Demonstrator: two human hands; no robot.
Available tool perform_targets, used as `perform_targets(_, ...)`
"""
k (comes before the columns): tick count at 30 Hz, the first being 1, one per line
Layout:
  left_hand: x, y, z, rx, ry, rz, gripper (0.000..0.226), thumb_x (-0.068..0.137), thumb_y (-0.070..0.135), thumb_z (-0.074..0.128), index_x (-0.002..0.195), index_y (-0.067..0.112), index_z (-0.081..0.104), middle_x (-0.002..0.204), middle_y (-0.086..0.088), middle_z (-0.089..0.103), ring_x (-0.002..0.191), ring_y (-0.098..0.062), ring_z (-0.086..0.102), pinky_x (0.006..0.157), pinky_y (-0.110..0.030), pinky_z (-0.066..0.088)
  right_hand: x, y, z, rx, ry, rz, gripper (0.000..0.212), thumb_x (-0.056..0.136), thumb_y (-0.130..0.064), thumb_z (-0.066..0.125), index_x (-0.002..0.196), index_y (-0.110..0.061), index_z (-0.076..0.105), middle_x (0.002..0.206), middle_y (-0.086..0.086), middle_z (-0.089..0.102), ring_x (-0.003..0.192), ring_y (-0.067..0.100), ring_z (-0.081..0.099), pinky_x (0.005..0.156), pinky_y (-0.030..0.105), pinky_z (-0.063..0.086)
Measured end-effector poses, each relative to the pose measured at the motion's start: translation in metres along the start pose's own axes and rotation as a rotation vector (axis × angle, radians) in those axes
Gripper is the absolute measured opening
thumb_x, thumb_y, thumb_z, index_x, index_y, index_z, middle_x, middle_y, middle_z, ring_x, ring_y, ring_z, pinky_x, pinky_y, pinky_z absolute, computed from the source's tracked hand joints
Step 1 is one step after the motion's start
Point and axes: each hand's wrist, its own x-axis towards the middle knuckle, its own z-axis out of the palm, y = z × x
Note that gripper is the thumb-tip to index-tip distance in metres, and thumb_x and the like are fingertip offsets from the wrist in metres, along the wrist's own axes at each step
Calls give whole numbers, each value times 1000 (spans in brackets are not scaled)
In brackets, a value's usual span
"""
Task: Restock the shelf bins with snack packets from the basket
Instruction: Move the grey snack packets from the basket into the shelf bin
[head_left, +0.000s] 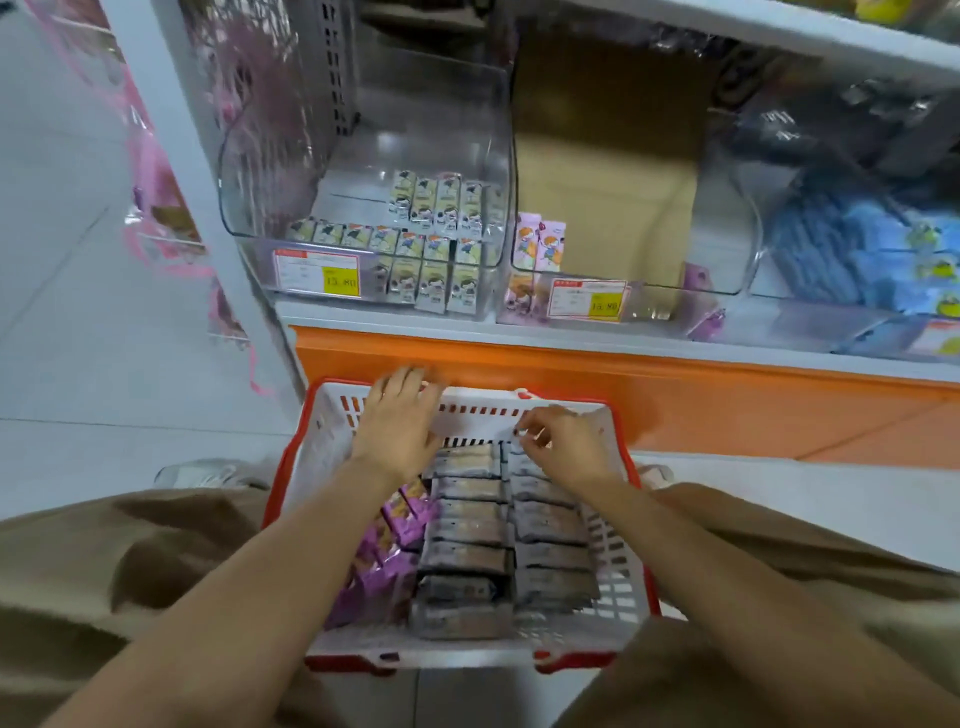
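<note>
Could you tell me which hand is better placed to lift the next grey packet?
Probably the right hand: its fingers pinch at the far grey packets, while the left hand lies open against the basket wall.

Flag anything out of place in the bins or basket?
Middle bin holds a brown cardboard piece behind two upright pink packets. In the basket, purple packets lie jumbled beside neat grey rows.

Print on the left price label and the right price label is too small to read. The right grip covers the far grey packets at 12 o'clock in the basket; pinch contact cannot be confirmed. The blue packets at 2 o'clock are blurred and cut by the frame edge.
</note>
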Motion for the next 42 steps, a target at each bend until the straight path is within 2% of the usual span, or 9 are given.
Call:
perform_targets(7, 16, 3, 28, 23, -179, -55, 75, 92, 32, 55, 154, 15, 17, 154, -9, 24, 146, -28, 16, 121, -41, 8, 13, 46, 32, -94, -19, 149, 35, 90, -13, 60, 125, -12, 56, 134, 8, 53, 125, 26, 49, 100, 34, 41)
perform_targets(19, 20, -5, 53, 9, -95, -45, 76, 81, 23, 65, 150, 18, 34, 151, -15, 32, 142, -34, 24, 118, -52, 18, 36, 68, 72, -385, -10, 25, 38, 86, -10, 64, 123, -11, 58, 125, 11, 54, 117, 31, 51, 92, 41, 49)
perform_targets(24, 19, -3, 49, -82, -92, -62, 69, 85, 23, 61, 149, 19, 36, 150, -12, 31, 141, -31, 24, 116, -47, 19, 38, 57, 54, -98, 52, 4, 24, 88, -22, 65, 109, -11, 62, 118, 10, 57, 102, 26, 58, 84, 36, 50)
perform_targets(27, 17, -3, 42, -289, 39, -80, 43, 88, 15, 60, 130, 16, 60, 137, -11, 46, 127, -29, 41, 104, -43, 34, 36, 34, 33, 286, 58, 78, 12, 89, -22, 68, 93, -17, 57, 92, 4, 62, 76, 17, 60, 67, 29, 47)
perform_targets(29, 16, -1, 34, -519, 47, -207, 28, 95, 16, 53, 120, 14, 66, 123, -9, 55, 107, -26, 54, 93, -38, 42, 31, 16, 21, 546, 15, 159, 13, 90, -21, 68, 95, -17, 57, 87, 3, 65, 79, 21, 63, 71, 35, 53)
perform_targets(31, 17, 3, 20, -796, -163, -462, 36, 102, 33, 40, 127, 15, 60, 115, -9, 63, 93, -25, 62, 85, -36, 47, 24, 0, 11, 715, 34, 140, 14, 89, -14, 68, 96, -20, 57, 89, 3, 67, 86, 25, 65, 78, 41, 55)
perform_targets(34, 10, 8, 0, -1339, -474, -682, 49, 101, 57, 30, 121, 21, 56, 111, -9, 68, 83, -22, 72, 70, -33, 52, 12, -31, -4, 832, 71, 17, 27, 91, -4, 64, 108, -21, 52, 91, 2, 61, 86, 28, 65, 67, 25, 52)
perform_targets(37, 1, 7, -15, -1548, -278, -657, 36, 100, 44, 51, 113, 12, 61, 95, -9, 72, 67, -17, 70, 49, -22, 44, 3, -54, -19, 771, 49, -120, 27, 93, 0, 60, 114, -13, 51, 93, 1, 58, 74, 12, 60, 65, 19, 48)
perform_targets(42, -15, -7, -51, -1512, 30, -527, 5, 97, 18, 59, 95, 17, 64, 81, -7, 61, 60, -14, 60, 62, -27, 49, -7, -80, -37, 555, -3, -206, 24, 87, -16, 73, 102, -12, 55, 96, 10, 60, 76, 17, 58, 71, 35, 53)
